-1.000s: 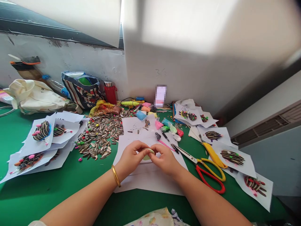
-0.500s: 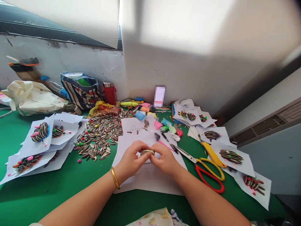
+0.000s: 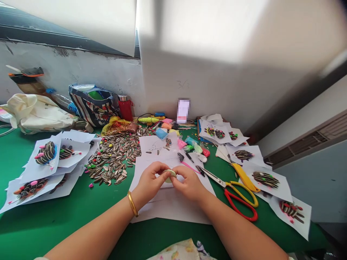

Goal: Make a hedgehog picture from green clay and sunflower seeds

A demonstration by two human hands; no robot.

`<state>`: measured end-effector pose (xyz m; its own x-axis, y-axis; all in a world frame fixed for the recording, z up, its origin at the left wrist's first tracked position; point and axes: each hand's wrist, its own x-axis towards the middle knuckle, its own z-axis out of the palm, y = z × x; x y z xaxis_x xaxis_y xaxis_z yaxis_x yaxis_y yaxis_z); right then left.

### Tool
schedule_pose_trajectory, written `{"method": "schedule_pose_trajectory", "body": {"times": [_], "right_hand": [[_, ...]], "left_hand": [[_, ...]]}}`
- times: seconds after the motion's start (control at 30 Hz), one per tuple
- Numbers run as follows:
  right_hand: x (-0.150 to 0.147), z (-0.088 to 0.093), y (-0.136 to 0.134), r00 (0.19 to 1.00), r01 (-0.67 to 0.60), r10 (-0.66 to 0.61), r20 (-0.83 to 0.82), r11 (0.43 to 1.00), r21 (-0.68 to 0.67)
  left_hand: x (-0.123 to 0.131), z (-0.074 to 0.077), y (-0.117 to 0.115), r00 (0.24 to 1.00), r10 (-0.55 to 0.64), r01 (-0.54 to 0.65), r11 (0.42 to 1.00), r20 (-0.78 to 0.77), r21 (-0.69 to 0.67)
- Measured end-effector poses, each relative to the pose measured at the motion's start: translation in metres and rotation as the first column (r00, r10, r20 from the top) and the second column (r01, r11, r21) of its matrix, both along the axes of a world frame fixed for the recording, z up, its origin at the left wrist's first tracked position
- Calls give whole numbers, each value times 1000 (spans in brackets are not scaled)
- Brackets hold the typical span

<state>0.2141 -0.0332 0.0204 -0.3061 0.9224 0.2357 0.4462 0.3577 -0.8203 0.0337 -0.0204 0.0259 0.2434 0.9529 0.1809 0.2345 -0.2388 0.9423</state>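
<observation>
A disc [image 3: 171, 174], widest crosswise, is pinched by left hand [image 3: 152, 181] and right hand [image 3: 188, 183]. Green stuff [image 3: 95, 95] is bagged near the table's [image 3: 29, 229] back edge.

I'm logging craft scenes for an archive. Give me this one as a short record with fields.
left hand: holds pale green piece
right hand: holds same piece
beneath hands: white paper
left side: striped seeds, seed-decorated sheets
right side: red-and-yellow-handled scissors, more sheets
back left: red bottle beside striped bag
table: green

The disc [image 3: 172, 172] is pale green, the seeds [image 3: 116, 155] striped.
</observation>
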Motion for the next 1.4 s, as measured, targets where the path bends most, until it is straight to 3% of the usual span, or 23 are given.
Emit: {"method": "schedule_pose_trajectory", "body": {"times": [0.23, 0.43, 0.57, 0.67, 0.87, 1.17, 1.4], "right_hand": [[1, 1, 1, 998, -2, -1, -66, 999, -43], [0, 1, -1, 999, 15, -18, -28, 997, -72], [0, 0, 0, 993, 74, -81, -90, 994, -76], [1, 2, 1, 987, 97, -104, -125, 993, -61], [-1, 5, -2, 992, 38, -44, -120, 998, -53], [0, 2, -1, 995, 8, -10, -100, 1000, -21], [1, 2, -2, 999, -15, 13, -53, 999, -30]], "left_hand": [[0, 1, -1, 995, -4, 9, 999, 97, -52], [0, 0, 1, 1000, 2, -1, 1000, -23, 15], [0, -2, 2, 1000, 11, -10, 999, 27, -35], [0, -2, 0, 999, 29, -30, 999, 33, 21], [-1, 2, -1, 996, 14, -7, 997, -86, 78], [-2, 0, 0, 1000, 11, -8, 995, -29, 103], [-2, -1, 1, 1000, 30, -30, 999, -2, 38]]}}
